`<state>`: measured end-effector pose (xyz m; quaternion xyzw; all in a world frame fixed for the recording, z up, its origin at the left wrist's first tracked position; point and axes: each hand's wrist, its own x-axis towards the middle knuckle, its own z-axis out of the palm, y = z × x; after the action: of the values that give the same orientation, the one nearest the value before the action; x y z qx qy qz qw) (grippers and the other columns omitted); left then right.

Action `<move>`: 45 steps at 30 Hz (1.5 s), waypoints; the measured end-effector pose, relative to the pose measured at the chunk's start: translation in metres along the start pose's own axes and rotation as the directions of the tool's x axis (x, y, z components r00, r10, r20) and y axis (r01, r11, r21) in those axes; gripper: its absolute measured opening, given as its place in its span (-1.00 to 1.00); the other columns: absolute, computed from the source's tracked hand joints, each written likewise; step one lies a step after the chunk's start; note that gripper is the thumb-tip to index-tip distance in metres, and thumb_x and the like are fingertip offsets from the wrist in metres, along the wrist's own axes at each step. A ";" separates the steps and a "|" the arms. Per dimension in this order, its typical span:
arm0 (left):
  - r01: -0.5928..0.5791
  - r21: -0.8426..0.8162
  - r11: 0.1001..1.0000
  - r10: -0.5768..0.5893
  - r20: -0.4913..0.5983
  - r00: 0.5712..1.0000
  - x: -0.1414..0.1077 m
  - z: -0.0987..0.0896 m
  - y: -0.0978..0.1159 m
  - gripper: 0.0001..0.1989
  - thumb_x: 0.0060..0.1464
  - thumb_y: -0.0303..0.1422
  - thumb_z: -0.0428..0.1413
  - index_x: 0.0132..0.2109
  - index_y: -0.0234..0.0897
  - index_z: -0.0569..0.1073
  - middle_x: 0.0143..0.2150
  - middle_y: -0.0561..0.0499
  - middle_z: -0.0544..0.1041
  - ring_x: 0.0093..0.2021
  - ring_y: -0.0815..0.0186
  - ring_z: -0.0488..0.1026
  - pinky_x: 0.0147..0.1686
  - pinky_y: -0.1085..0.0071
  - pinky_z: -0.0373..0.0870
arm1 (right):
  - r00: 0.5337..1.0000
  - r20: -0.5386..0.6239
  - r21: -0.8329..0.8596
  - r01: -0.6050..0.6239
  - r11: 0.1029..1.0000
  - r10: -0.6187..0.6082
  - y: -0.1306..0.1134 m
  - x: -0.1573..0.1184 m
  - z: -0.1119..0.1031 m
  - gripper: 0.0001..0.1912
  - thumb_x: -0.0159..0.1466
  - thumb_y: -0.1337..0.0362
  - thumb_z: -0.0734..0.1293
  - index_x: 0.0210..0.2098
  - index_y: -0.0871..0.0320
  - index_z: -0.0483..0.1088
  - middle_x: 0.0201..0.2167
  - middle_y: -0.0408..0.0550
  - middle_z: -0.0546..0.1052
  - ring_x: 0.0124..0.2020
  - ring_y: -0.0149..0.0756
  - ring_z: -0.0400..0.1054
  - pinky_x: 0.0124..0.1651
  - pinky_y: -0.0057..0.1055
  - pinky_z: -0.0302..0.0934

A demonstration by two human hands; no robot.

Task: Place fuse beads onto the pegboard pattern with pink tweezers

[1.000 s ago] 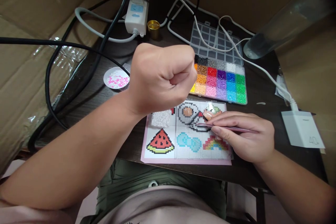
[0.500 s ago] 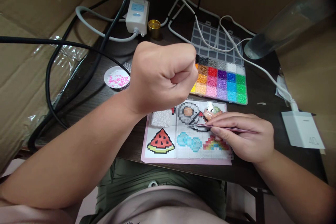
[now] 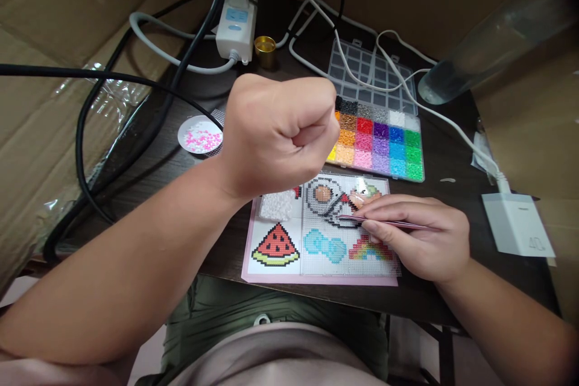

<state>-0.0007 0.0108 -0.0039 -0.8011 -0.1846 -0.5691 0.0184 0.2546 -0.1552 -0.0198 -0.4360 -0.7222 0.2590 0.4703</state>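
My left hand (image 3: 280,132) is a raised fist close to the camera, with nothing showing in it. It hangs over the table and hides part of what lies beneath. My right hand (image 3: 429,232) pinches a slim pair of pinkish tweezers (image 3: 402,224). Their tips point left onto a clear pegboard (image 3: 350,265), at a black-outlined white figure (image 3: 341,219) made of small beads. Whether a bead sits between the tips is too small to tell. Under the pegboard lies a pattern sheet with a watermelon slice (image 3: 277,244). A small clear box of white beads (image 3: 277,205) stands on the sheet.
Behind my hands is an open bead case (image 3: 373,139) with many colours. A white dish (image 3: 199,134) of pink and white beads is at left. A gold cup (image 3: 265,51), a power strip (image 3: 236,27), a white charger (image 3: 518,223), a clear cylinder (image 3: 434,87) and cables surround the work.
The whole view has shifted very slightly. Both hands keep their poses, and the tweezers stay at the same figure on the pegboard.
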 end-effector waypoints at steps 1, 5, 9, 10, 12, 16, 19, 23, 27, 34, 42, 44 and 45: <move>-0.006 -0.007 1.000 0.006 -0.009 1.000 0.000 0.000 0.000 -0.49 0.49 -0.30 0.25 -0.34 -0.13 0.10 -0.48 0.18 -0.10 -0.56 0.46 0.04 -0.50 0.42 0.19 | 1.000 0.002 -0.002 -0.003 1.000 0.003 0.000 0.000 0.000 -0.77 0.40 0.49 0.68 -0.18 -0.02 0.88 -0.27 -0.04 0.91 -0.35 -0.06 0.88 -0.14 -0.26 0.88; 0.006 0.027 1.000 -0.005 -0.038 0.999 0.001 0.000 0.002 -0.49 0.53 -0.26 0.19 -0.35 -0.13 0.09 -0.47 0.18 -0.18 -0.57 0.46 -0.07 -0.54 0.43 0.11 | 1.000 0.003 -0.008 -0.016 1.000 0.016 0.000 0.000 -0.001 -0.80 0.40 0.46 0.70 -0.18 -0.02 0.88 -0.27 -0.03 0.91 -0.36 -0.04 0.88 -0.14 -0.22 0.89; 0.005 0.032 0.999 -0.004 -0.031 1.000 0.002 -0.002 0.003 -0.51 0.52 -0.29 0.18 -0.36 -0.13 0.09 -0.48 0.18 -0.19 -0.56 0.46 -0.11 -0.56 0.42 0.04 | 1.000 -0.012 -0.013 -0.014 1.000 0.014 0.001 -0.001 -0.001 -0.82 0.42 0.43 0.68 -0.19 -0.03 0.89 -0.28 -0.02 0.91 -0.37 -0.06 0.86 -0.18 -0.23 0.88; 0.004 0.024 1.000 -0.003 -0.028 1.000 0.002 -0.002 0.003 -0.51 0.51 -0.30 0.19 -0.35 -0.13 0.09 -0.48 0.18 -0.19 -0.57 0.46 -0.10 -0.56 0.42 0.04 | 1.000 -0.014 -0.017 -0.015 1.000 0.015 0.001 -0.001 -0.001 -0.82 0.43 0.42 0.68 -0.20 -0.03 0.89 -0.29 -0.02 0.90 -0.37 -0.07 0.86 -0.20 -0.23 0.87; 0.012 0.017 1.000 -0.011 -0.017 1.000 0.003 -0.002 0.004 -0.50 0.51 -0.30 0.20 -0.35 -0.13 0.10 -0.48 0.18 -0.19 -0.57 0.46 -0.07 -0.56 0.42 0.06 | 1.000 -0.015 -0.018 -0.014 1.000 0.013 0.002 -0.001 0.000 -0.83 0.45 0.40 0.68 -0.20 -0.03 0.89 -0.29 -0.02 0.90 -0.37 -0.08 0.85 -0.23 -0.25 0.86; -0.004 -0.009 1.000 0.004 -0.023 1.000 0.005 -0.002 0.005 -0.50 0.51 -0.34 0.20 -0.33 -0.13 0.06 -0.46 0.19 -0.16 -0.58 0.50 -0.07 -0.53 0.44 0.10 | 1.000 -0.004 0.003 0.009 1.000 -0.009 0.002 0.000 0.000 -0.78 0.42 0.48 0.66 -0.19 -0.01 0.88 -0.27 -0.04 0.91 -0.34 -0.10 0.87 -0.20 -0.30 0.85; -0.032 -0.035 0.999 0.030 -0.066 0.997 0.006 -0.001 0.006 -0.49 0.54 -0.36 0.19 -0.32 -0.14 0.04 -0.46 0.20 -0.15 -0.58 0.52 -0.14 -0.55 0.42 -0.01 | 1.000 0.003 0.003 0.020 1.000 -0.020 0.002 0.000 -0.001 -0.74 0.40 0.52 0.65 -0.18 -0.02 0.88 -0.25 -0.05 0.92 -0.34 -0.10 0.87 -0.15 -0.27 0.87; -0.010 0.006 1.000 0.010 -0.062 0.998 0.005 -0.001 0.007 -0.47 0.58 -0.30 0.19 -0.32 -0.14 0.04 -0.47 0.20 -0.18 -0.56 0.51 -0.17 -0.59 0.40 -0.15 | 1.000 -0.009 -0.003 0.011 1.000 -0.011 0.002 -0.001 -0.001 -0.74 0.42 0.51 0.65 -0.17 -0.03 0.89 -0.26 -0.05 0.91 -0.34 -0.09 0.87 -0.20 -0.28 0.86; -0.075 0.003 0.997 0.075 -0.066 0.995 0.008 -0.001 0.008 -0.50 0.47 -0.45 0.15 -0.28 -0.13 -0.05 -0.47 0.19 -0.14 -0.56 0.51 -0.19 -0.58 0.42 -0.11 | 1.000 -0.024 0.018 0.009 1.000 -0.009 -0.002 0.001 0.002 -0.70 0.40 0.56 0.64 -0.16 -0.02 0.89 -0.26 -0.07 0.92 -0.31 -0.09 0.89 -0.09 -0.24 0.90; -0.102 -0.136 0.985 0.092 -0.072 0.993 0.015 -0.004 0.015 -0.48 0.21 -0.69 0.14 -0.29 -0.12 -0.05 -0.47 0.21 -0.08 -0.55 0.54 -0.17 -0.57 0.41 -0.14 | 0.999 0.032 0.024 -0.008 1.000 0.008 -0.008 0.011 0.006 -0.69 0.39 0.59 0.66 -0.16 0.00 0.90 -0.22 -0.06 0.93 -0.24 -0.09 0.92 0.05 -0.27 0.90; -0.069 -0.118 0.991 0.061 -0.073 0.995 0.013 -0.004 0.014 -0.48 0.25 -0.65 0.16 -0.29 -0.12 -0.06 -0.47 0.19 -0.07 -0.56 0.54 -0.14 -0.58 0.40 -0.15 | 0.998 0.064 0.015 0.006 1.000 -0.007 -0.006 0.011 0.006 -0.68 0.40 0.58 0.67 -0.15 -0.03 0.91 -0.21 -0.06 0.93 -0.24 -0.07 0.93 0.08 -0.26 0.89; -0.106 -0.137 0.985 0.093 -0.094 0.991 0.013 -0.002 0.010 -0.48 0.27 -0.64 0.17 -0.28 -0.12 -0.05 -0.47 0.20 -0.08 -0.58 0.55 -0.14 -0.58 0.41 -0.11 | 0.997 0.072 0.013 -0.002 1.000 0.001 -0.006 0.011 0.006 -0.69 0.40 0.57 0.67 -0.15 -0.03 0.91 -0.21 -0.05 0.93 -0.25 -0.04 0.93 0.07 -0.21 0.90; -0.122 -0.150 0.981 0.107 -0.102 0.989 0.013 -0.002 0.009 -0.48 0.26 -0.64 0.17 -0.27 -0.12 -0.05 -0.47 0.21 -0.08 -0.58 0.56 -0.14 -0.58 0.42 -0.10 | 0.997 0.075 0.015 -0.004 1.000 0.003 -0.006 0.011 0.006 -0.69 0.40 0.57 0.68 -0.15 -0.03 0.91 -0.21 -0.04 0.93 -0.25 -0.04 0.93 0.08 -0.20 0.90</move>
<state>0.0042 0.0059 0.0098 -0.7819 -0.0920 -0.6166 -0.0029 0.2445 -0.1484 -0.0125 -0.4238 -0.7366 0.2812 0.4458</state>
